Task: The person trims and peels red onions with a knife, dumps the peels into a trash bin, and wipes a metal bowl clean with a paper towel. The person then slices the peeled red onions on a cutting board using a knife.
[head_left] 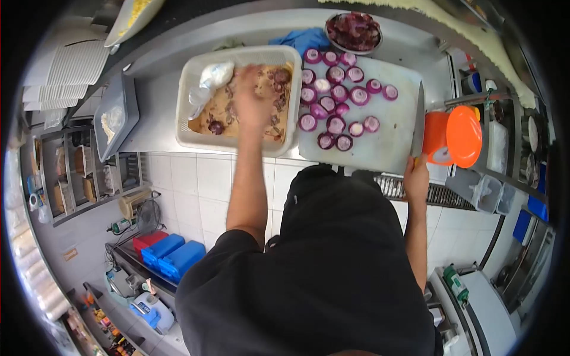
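My left hand [253, 98], blurred by motion, is inside a white plastic crate [185, 110]; its fingers are too smeared to read. Loose skins, a red onion [216, 127] and a white plastic bag [217, 75] lie on the crate's brown bottom. At the right edge of the white cutting board [389, 133], my right hand [417, 177] is closed around the handle of a knife [420, 113]. Its long blade points away from me along the board's edge. Several red onions [359, 95] with cut ends cover the board's left and middle.
Behind the board stands a metal bowl [354, 32] of dark red onion scraps, beside a blue cloth [303, 40]. An orange container [436, 136] with an orange lid [464, 136] is right of the knife. A grey tray [119, 115] sits at the far left.
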`<act>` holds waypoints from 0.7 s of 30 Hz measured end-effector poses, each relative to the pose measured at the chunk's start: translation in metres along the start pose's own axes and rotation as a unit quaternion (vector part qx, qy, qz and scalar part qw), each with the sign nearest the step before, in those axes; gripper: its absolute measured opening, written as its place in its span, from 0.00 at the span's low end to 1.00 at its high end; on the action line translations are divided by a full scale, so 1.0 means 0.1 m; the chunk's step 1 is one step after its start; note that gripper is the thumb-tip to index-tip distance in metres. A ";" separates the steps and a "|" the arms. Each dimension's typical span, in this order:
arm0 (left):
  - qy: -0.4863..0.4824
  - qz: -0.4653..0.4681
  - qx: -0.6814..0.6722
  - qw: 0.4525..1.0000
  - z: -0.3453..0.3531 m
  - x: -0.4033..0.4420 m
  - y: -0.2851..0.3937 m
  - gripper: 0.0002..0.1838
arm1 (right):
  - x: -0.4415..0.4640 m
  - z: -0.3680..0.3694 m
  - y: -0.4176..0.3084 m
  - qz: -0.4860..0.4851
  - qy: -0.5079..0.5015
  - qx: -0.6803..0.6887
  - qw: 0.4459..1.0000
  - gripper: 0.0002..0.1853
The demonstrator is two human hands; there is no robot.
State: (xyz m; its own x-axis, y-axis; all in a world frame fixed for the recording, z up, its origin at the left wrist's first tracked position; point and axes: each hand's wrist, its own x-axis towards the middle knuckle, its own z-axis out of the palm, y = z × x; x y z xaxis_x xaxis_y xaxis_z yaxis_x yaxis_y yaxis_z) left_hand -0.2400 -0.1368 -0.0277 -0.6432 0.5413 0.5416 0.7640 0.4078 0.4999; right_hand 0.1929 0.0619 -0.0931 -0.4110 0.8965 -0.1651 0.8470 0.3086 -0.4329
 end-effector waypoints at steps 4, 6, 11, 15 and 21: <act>-0.097 -0.204 0.124 0.966 -0.63 -0.02 -0.68 0.18 | -0.02 -0.07 -0.09 0.022 -0.014 0.020 0.999 0.17; -0.130 -0.237 0.210 0.940 -0.85 -0.09 -1.05 0.19 | -0.02 -0.12 -0.19 0.047 -0.030 0.020 0.998 0.18; -0.252 -0.269 0.220 0.903 -1.18 -0.01 -1.02 0.18 | -0.01 -0.04 -0.07 0.033 -0.021 0.000 0.999 0.18; -0.224 -0.241 0.013 0.944 -0.71 0.01 -0.74 0.18 | -0.02 -0.08 -0.14 0.053 -0.020 -0.007 0.998 0.19; -0.234 -0.075 0.034 0.969 0.51 0.09 -0.40 0.29 | -0.01 -0.05 -0.09 0.056 -0.016 -0.004 0.998 0.20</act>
State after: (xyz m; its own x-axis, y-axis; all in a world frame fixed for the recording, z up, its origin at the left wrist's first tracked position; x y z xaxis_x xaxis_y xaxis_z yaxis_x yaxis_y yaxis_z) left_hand -0.2741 -0.1103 -0.0774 -0.6665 0.7396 0.0935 0.6757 0.5463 0.4949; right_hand 0.1870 0.0600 -0.0844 -0.3243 0.9147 -0.2410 0.8908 0.2096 -0.4033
